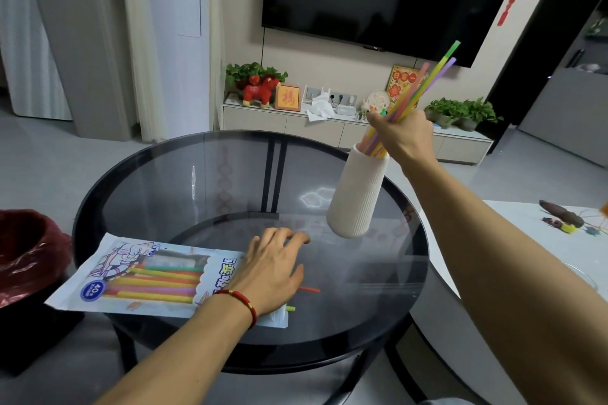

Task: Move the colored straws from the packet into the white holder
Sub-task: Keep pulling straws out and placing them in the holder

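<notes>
Straws going into the holder, more waiting in the packet

My right hand [403, 133] grips a bunch of straws [424, 89], their long axis slanting up and right, lower ends already inside the mouth of the white holder [357, 197]. My left hand [271, 270] rests with relaxed fingers [296, 238] on the packet [144, 276] on the surface [204, 174], nearest the straw ends [309, 289] poking out rightward.

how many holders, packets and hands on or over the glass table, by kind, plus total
white holder: 1
straw packet: 1
hands: 2, the left hand resting on the packet, the right hand holding a bunch of straws in the holder's mouth
total: 4
</notes>
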`<action>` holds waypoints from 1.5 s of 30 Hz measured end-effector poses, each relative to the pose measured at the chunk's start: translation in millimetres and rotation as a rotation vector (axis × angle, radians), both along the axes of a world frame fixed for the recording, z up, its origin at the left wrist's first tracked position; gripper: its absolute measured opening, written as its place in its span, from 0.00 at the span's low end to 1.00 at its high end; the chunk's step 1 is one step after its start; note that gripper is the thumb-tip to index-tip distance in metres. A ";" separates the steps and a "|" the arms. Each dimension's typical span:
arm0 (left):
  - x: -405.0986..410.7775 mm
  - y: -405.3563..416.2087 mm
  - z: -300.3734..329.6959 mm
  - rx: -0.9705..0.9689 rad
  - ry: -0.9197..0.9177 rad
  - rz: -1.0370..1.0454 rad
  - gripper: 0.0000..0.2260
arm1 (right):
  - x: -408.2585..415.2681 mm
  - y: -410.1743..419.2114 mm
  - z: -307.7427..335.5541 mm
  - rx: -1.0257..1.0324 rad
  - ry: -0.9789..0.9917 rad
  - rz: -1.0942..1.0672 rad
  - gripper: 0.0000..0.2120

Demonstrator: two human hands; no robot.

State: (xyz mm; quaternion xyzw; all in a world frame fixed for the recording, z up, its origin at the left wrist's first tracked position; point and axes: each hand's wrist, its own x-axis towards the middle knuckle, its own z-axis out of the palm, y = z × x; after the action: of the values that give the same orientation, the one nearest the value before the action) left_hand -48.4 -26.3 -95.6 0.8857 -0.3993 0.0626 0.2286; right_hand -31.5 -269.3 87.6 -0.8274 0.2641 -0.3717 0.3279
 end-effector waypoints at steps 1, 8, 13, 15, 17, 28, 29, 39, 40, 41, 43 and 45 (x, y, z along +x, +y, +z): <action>-0.1 0.0 0.3 -0.002 -0.001 0.000 0.19 | -0.4 0.8 2.1 -0.007 -0.013 -0.003 0.18; -1.3 -0.5 2.1 0.003 0.010 -0.004 0.20 | -4.7 0.6 13.8 -0.159 -0.091 -0.007 0.18; -2.9 -0.8 3.6 -0.002 0.008 -0.006 0.20 | -6.2 -1.1 8.7 -0.196 -0.027 0.031 0.17; -3.3 -0.8 3.8 -0.001 0.008 -0.009 0.20 | -7.5 -0.6 7.4 -0.180 -0.021 0.049 0.21; -3.8 -0.9 4.0 0.000 0.012 -0.010 0.20 | -10.0 1.4 9.9 -0.214 -0.093 -0.003 0.27; -5.1 -2.7 4.2 -0.002 0.004 -0.015 0.19 | -8.0 -4.8 -15.1 -0.401 0.086 0.218 0.19; -4.7 -2.5 3.7 -0.002 0.006 -0.015 0.19 | -8.7 -4.8 -14.6 -0.404 0.061 0.210 0.21; 1.5 3.2 2.4 0.039 0.005 -0.012 0.21 | -5.0 -11.7 -13.6 -0.561 0.187 0.232 0.25; 2.4 5.1 3.7 0.076 0.000 -0.016 0.23 | -7.5 -9.6 -13.8 -0.589 0.192 0.209 0.25; 3.1 7.8 4.8 0.126 -0.002 -0.020 0.25 | -11.5 -6.7 -15.0 -0.634 0.151 0.181 0.23; 5.2 15.8 7.2 0.238 -0.002 -0.026 0.32 | -23.0 4.8 -18.2 -0.738 -0.046 0.161 0.20; 6.9 27.7 9.2 0.345 0.018 -0.028 0.41 | -37.2 21.1 -28.1 -0.758 -0.198 0.223 0.15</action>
State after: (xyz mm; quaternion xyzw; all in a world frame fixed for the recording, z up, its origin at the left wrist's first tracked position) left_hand -41.4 1.4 -86.4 0.9066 -0.4144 -0.0179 0.0777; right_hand -68.7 -248.2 59.4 -0.8736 -0.0159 -0.4825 0.0617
